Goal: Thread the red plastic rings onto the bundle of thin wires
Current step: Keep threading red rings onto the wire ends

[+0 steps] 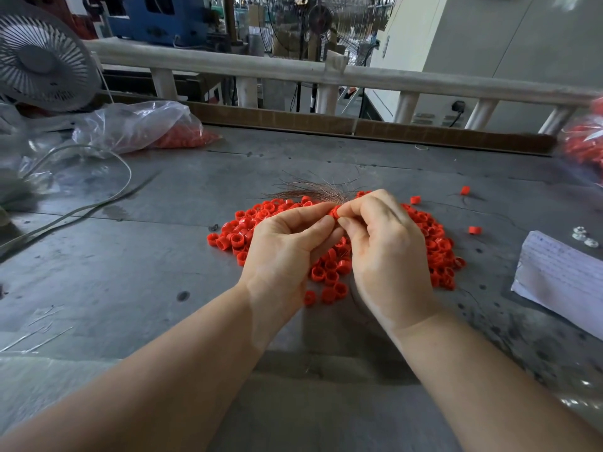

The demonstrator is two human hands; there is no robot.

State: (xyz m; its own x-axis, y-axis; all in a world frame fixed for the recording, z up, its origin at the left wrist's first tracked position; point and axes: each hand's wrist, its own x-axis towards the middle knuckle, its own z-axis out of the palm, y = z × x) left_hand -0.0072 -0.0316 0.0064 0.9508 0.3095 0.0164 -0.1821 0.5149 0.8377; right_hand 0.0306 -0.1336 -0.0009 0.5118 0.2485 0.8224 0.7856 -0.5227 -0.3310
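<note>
I pinch one light, slick red ring (335, 211) between my left hand (287, 252) and right hand (385, 252), fingertips on its rim, feeding the springy, easily splayed wire bundle (313, 190) through it.

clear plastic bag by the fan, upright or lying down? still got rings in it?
Lying down: the clear plastic bag slumps flat on the grey metal table, near the grey fan. Red plastic rings show through its lower end.

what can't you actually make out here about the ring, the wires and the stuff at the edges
- Red ring, head view: mostly covered by fingertips of left hand and right hand; whether wires pass through it is unclear.
- Wire bundle: near end hidden behind the right hand.
- Bag of red rings: cut off by right edge, blurred.
- Paper: writing too small to read.
</note>
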